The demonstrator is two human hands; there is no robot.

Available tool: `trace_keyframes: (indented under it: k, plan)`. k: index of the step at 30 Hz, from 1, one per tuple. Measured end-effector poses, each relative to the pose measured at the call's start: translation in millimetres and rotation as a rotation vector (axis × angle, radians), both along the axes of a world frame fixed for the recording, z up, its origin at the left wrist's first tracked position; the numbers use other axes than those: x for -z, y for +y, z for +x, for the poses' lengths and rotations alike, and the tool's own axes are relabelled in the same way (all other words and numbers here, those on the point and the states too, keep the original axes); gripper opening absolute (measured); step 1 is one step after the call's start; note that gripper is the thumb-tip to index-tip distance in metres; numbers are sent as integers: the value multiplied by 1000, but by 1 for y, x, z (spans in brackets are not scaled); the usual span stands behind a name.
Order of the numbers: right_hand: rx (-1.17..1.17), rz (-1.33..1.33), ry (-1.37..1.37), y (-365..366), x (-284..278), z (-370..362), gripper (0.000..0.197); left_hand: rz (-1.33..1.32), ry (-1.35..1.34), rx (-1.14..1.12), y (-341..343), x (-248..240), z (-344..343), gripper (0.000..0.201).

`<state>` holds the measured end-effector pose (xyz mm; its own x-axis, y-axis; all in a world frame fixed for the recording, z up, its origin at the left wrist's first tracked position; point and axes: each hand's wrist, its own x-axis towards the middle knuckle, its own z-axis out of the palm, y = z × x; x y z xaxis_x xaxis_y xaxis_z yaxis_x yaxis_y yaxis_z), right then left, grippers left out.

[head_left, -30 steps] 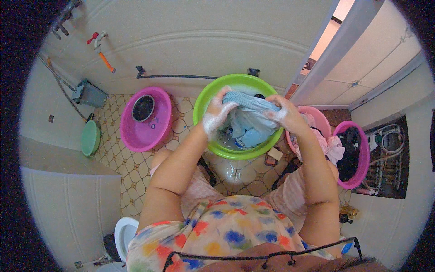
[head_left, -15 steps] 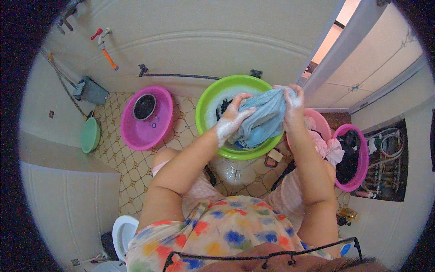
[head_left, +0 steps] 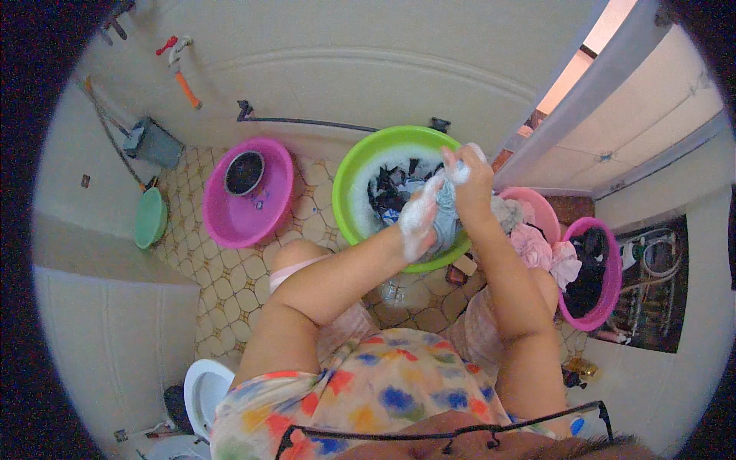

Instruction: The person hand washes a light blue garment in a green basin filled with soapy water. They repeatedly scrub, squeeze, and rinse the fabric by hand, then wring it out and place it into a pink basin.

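With 12 o'clock set toward the wall and the large, round, lime-green plastic basin (head_left: 344, 180) as centre, a light-blue fabric cloth (head_left: 446, 205) is held bunched over the basin's 3 o'clock side. It is grasped from 8 o'clock by the foam-coated left hand (head_left: 418, 222) and from 1 o'clock by the right hand (head_left: 470, 175); the exact finger wrap is hidden by suds and folds. The cloth is probably kept above the basin so that drips are caught. Dark, wet fabric pieces (head_left: 389, 190) are left in the white, foamy water (head_left: 366, 167), seemingly for soaking.

Just outside the rim, near 5 o'clock, a pale rectangular block (head_left: 464, 265) is set, likely for easy reach. At 3 o'clock, soft pink garments (head_left: 532, 244) are heaped over a light-pink plastic basin (head_left: 547, 209); at 4 o'clock, black garments (head_left: 586, 264) are contained in a magenta plastic basin (head_left: 612, 290), perhaps sorted by colour. At 9 o'clock, 1 wide magenta basin (head_left: 220, 221) is placed well apart.
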<state>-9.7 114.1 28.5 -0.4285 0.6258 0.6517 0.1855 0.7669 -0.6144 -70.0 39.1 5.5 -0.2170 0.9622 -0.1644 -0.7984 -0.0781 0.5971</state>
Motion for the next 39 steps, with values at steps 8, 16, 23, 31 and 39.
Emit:
trace_keyframes:
  k: [8, 16, 23, 31, 39]
  plan:
    - [-166, 255, 44, -49, 9, -8, 20, 58, -27, -16, 13, 67, -30, 31]
    - [9, -88, -80, -11, 0, 7, 19, 124, -24, 77, 2, 3, -7, 27]
    - [-103, 168, 64, -38, 9, -7, 19, 139, -95, 97, 9, 46, -20, 27]
    - [-94, 25, -44, -35, 6, -1, 18, -53, 140, 1, 9, 29, -25, 26]
    - [-32, 9, -19, -10, 8, 5, 10, -186, -68, -190, 4, -14, 11, 19]
